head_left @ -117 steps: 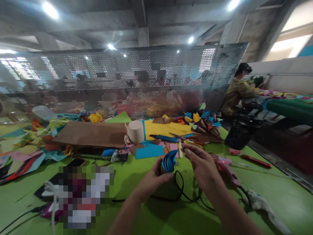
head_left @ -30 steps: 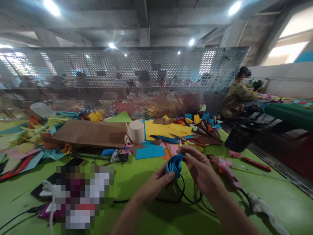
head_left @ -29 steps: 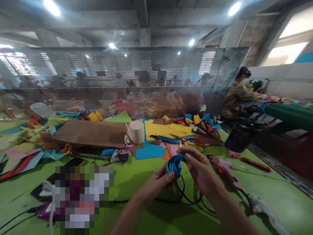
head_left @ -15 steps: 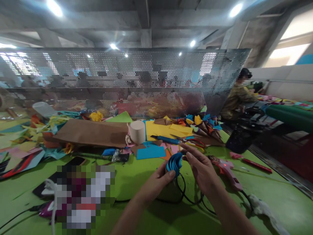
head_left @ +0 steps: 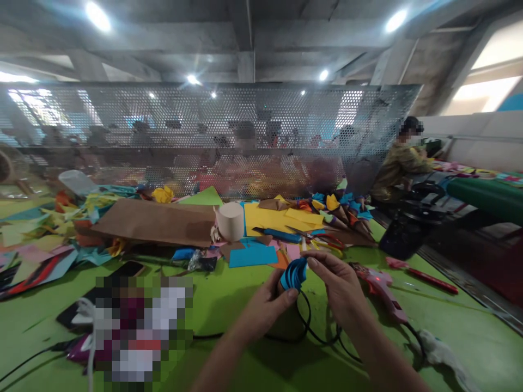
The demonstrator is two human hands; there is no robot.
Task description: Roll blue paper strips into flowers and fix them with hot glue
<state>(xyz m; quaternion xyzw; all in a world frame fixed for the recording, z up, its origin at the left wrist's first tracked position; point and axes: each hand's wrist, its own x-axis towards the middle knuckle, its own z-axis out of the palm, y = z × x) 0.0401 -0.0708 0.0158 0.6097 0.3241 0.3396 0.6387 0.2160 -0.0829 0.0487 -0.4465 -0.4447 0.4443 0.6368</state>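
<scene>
Shaping step in hand, by judgement: left hand (head_left: 267,305) and right hand (head_left: 337,280) both pinch the blue paper coil (head_left: 293,274) above the green surface (head_left: 229,305) (pink glue gun (head_left: 378,286) just right). Next move calls for keeping the layers gathered.

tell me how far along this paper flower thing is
Done: a batch of finished paper cones lies at the back of the green table. In hand: the left hand and right hand pinch a layered blue paper piece, shaping it. Left: cut sheets and the glue gun lie unused.
</scene>
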